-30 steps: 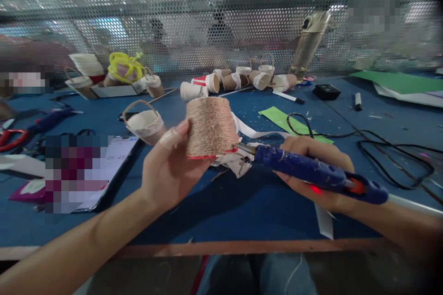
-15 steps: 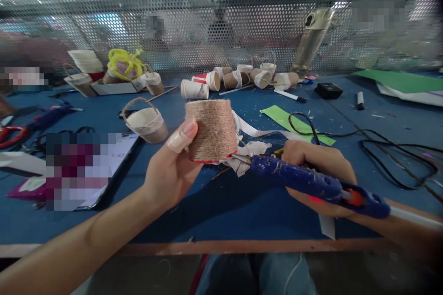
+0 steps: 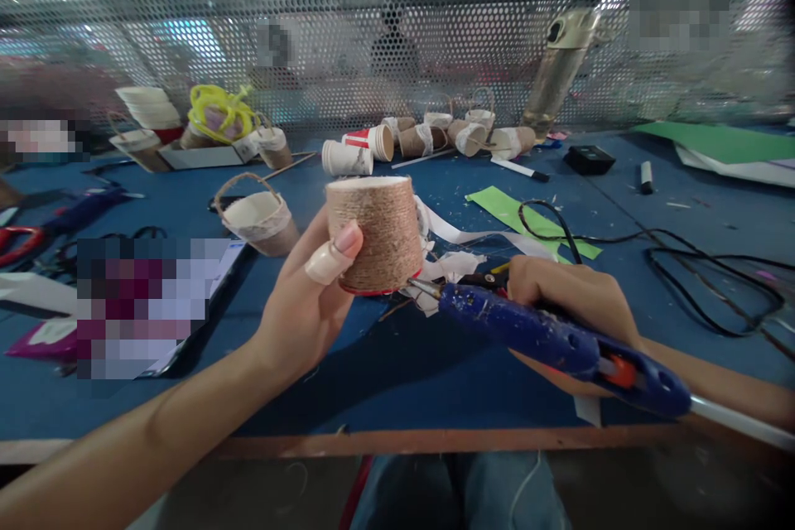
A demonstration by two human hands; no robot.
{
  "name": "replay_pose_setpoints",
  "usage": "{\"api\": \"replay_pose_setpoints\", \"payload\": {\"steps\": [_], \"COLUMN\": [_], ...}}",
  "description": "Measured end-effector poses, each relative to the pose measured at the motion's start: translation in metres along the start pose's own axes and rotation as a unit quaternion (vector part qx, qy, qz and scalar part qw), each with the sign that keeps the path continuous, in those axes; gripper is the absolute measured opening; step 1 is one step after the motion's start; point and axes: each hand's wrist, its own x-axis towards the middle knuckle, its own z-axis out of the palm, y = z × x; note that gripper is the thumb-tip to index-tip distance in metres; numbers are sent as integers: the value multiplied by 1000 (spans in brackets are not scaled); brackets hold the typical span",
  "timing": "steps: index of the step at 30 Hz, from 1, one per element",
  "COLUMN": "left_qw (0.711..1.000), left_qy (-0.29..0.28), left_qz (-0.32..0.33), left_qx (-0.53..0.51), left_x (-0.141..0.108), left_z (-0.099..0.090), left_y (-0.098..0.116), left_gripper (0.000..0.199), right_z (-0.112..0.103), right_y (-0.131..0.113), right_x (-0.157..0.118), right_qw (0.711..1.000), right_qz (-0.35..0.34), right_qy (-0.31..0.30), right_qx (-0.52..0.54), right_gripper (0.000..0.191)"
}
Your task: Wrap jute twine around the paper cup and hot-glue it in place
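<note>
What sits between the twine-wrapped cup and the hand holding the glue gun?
In the head view, the glue gun nozzle and crumpled white paper scraps lie between the twine-wrapped cup and the right hand.

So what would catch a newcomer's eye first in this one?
Dead centre, the left hand holds up a twine-wrapped cup, with a red strip showing at its lower edge. Just right of it, the right hand grips a blue glue gun whose metal nozzle points at that lower edge. Behind them, a row of paper cups lies along the perforated metal screen at the back of the blue table.
</note>
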Motion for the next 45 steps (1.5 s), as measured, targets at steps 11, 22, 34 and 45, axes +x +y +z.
{"api": "replay_pose_setpoints", "payload": {"steps": [11, 22, 34, 45], "left_qw": [998, 997, 999, 997], "left_qy": [46, 53, 29, 63], "left_qz": [22, -3, -21, -28], "left_qx": [-43, -53, -19, -42], "left_x": [-1, 0, 1, 2], "left_z": [3, 7, 7, 16], "left_y": [4, 7, 4, 8], "left_gripper": [41, 20, 37, 37], "right_z": [-2, 1, 1, 2], "right_y": [1, 1, -5, -6], "right_x": [0, -2, 1, 3], "right_qw": [998, 998, 1000, 999], "right_qz": [51, 54, 6, 45], "right_qy": [18, 27, 3, 20], "right_qx": [-15, -8, 7, -7], "right_gripper": [31, 29, 34, 28]}}
